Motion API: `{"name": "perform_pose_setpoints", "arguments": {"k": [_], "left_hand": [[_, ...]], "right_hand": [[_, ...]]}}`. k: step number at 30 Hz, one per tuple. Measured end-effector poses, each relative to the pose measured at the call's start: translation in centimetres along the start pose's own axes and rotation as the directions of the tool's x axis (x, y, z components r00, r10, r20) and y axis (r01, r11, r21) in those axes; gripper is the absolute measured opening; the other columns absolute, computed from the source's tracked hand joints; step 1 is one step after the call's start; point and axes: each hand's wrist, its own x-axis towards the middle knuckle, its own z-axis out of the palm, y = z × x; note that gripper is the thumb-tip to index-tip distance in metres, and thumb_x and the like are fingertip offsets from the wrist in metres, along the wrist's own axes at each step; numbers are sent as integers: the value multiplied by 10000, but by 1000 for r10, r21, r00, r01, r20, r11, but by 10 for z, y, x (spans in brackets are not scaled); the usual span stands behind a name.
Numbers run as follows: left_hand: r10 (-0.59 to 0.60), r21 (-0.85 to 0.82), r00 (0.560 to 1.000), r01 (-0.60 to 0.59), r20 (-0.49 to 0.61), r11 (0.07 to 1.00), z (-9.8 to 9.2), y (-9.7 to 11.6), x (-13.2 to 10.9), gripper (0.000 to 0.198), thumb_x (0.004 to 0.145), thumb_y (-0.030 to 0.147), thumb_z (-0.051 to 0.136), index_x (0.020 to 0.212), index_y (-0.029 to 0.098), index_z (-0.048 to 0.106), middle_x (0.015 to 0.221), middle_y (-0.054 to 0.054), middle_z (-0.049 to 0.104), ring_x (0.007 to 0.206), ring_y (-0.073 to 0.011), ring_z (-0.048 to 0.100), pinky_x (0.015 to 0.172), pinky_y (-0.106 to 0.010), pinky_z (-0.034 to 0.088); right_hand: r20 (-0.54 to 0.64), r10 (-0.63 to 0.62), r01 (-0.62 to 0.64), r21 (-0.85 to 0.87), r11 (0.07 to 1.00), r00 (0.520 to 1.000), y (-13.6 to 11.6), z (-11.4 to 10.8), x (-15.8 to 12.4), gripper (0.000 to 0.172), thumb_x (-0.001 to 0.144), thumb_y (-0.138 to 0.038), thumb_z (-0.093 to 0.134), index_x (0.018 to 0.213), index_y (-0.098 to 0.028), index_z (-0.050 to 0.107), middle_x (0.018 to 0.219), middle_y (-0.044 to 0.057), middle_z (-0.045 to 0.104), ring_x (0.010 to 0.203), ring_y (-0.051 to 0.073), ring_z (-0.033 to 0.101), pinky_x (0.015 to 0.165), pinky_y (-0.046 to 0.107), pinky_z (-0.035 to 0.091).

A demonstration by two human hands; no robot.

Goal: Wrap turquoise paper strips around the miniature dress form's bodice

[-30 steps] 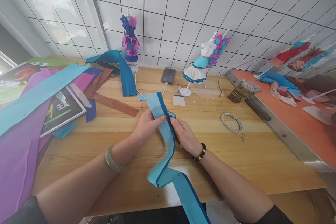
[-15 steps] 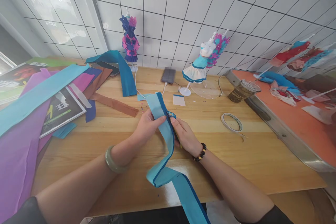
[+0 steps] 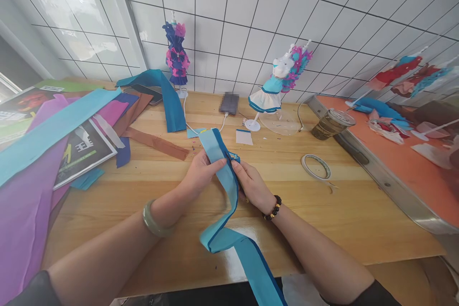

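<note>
A long light-blue crepe-like strip (image 3: pixel 227 181) with a dark-blue edge runs from my hands, folds over on the table and hangs past the front edge. My left hand (image 3: pixel 202 170) pinches its upper part, thumb on top and fingers underneath. On the strip's dark-blue edge, my right hand (image 3: pixel 252 182) is closed round what look like scissors (image 3: pixel 230 156), with a dark blade at the edge and the handles mostly hidden under the palm. A small blue curl (image 3: pixel 234 157) sticks out beside the blade, near my right fingertips.
Coloured sheets (image 3: pixel 32 201) and a booklet (image 3: pixel 89 153) cover the left side. Behind stand miniature dresses on stands, one purple (image 3: pixel 177 55), one blue-and-white (image 3: pixel 270 88). A tape roll (image 3: pixel 316 166) and a lidded cup (image 3: pixel 332 124) lie right, beside an orange surface (image 3: pixel 358 153).
The blue curl beside the blade has shifted and looks more open. A bit of yellow now shows at the strip's top end. Both hands stay in nearly the same place.
</note>
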Motion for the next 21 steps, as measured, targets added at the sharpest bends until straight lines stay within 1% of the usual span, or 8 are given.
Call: {"name": "perform_pose_setpoints", "arguments": {"k": [2, 5, 7, 9, 11, 15, 21], "left_hand": [[-32, -7, 999, 32, -21, 999, -1, 0, 0, 316, 667, 326, 763, 891, 131, 655, 912, -82, 711, 862, -228, 651, 797, -346, 512], [-71, -9, 994, 70, -81, 997, -4, 1, 2, 307, 708, 379, 728, 880, 136, 654, 872, -78, 711, 831, -228, 655, 755, -347, 519], [-46, -4, 992, 46, -121, 999, -6, 2, 4, 307, 712, 384, 723, 885, 141, 654, 858, -69, 710, 819, -220, 656, 751, -341, 518], [-6, 9, 987, 8, -162, 1000, -9, 2, 6, 295, 682, 352, 747, 864, 140, 652, 845, -57, 710, 801, -206, 654, 759, -332, 515], [4, 6, 982, -3, -189, 1000, -11, 4, 8, 291, 642, 314, 772, 838, 138, 648, 827, -48, 711, 773, -195, 653, 756, -328, 515], [0, -29, 985, -5, -175, 1000, -12, 6, 8, 278, 632, 282, 776, 837, 141, 652, 817, -40, 716, 776, -191, 658, 768, -326, 519], [41, -16, 992, -43, -120, 999, -10, 4, 5, 233, 660, 274, 765, 829, 159, 654, 819, -31, 720, 770, -184, 664, 761, -310, 525]], "right_hand": [[0, 2, -2, -4, 1000, 1000, 1, 0, 0, 374, 896, -568, 395, 794, -214, 457, 457, -77, 387, 316, 85, 366, 299, 219, 270], [6, -20, 20, -42, 999, 1000, 2, 0, 1, 364, 906, -547, 387, 815, -206, 476, 474, -66, 397, 357, 92, 378, 346, 229, 291], [16, -51, 52, -89, 995, 999, 2, -1, 1, 360, 913, -529, 383, 816, -200, 490, 505, -51, 414, 406, 101, 401, 388, 237, 315], [20, -73, 75, -125, 989, 997, 3, -1, 1, 364, 917, -519, 379, 811, -195, 505, 534, -39, 421, 451, 110, 418, 422, 244, 335], [24, -69, 72, -130, 989, 997, 4, -1, 1, 370, 919, -521, 376, 826, -193, 519, 542, -37, 418, 466, 114, 420, 432, 246, 340], [38, -24, 27, -79, 996, 999, 4, -1, 0, 387, 915, -548, 374, 859, -196, 525, 519, -44, 421, 420, 101, 402, 384, 229, 306], [57, 54, -55, 27, 998, 997, 2, 0, -1, 382, 902, -574, 393, 913, -209, 506, 465, -76, 394, 326, 76, 363, 303, 190, 262]]}}
